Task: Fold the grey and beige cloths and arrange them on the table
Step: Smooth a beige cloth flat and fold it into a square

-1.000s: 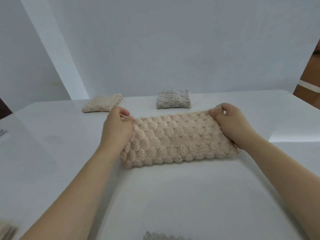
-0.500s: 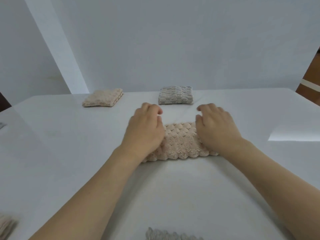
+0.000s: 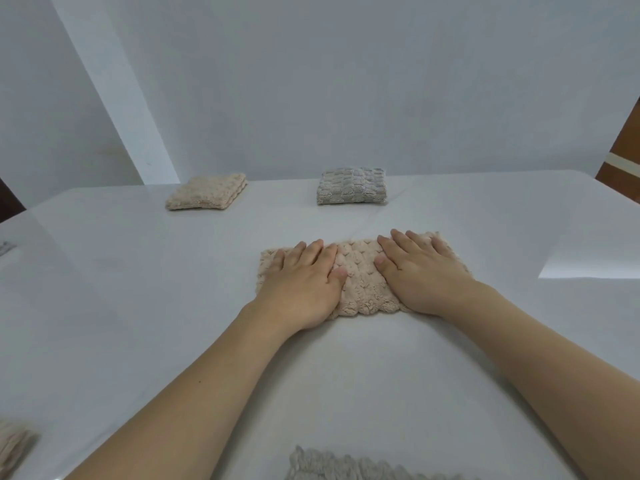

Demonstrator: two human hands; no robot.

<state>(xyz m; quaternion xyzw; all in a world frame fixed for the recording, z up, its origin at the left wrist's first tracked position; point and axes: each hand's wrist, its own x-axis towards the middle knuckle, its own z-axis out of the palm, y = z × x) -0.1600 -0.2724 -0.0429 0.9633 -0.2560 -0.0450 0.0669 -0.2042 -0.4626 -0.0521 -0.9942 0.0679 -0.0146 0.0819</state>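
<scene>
A white table (image 3: 138, 306) carries several cloths. Near its middle, a person's left hand (image 3: 304, 282) and right hand (image 3: 419, 271) lie flat, fingers straight, pressing a folded beige cloth (image 3: 360, 289). Toward the far edge sit a folded grey cloth (image 3: 351, 186) and, well apart to its left, a second folded beige cloth (image 3: 206, 196). Another grey cloth (image 3: 332, 467) pokes in at the near edge.

white wall (image 3: 346, 81) behind table | white slanted beam (image 3: 114, 95) left on wall | brown panel (image 3: 627, 147) at wall's right edge | dark object (image 3: 6, 247) below wall's left end
</scene>
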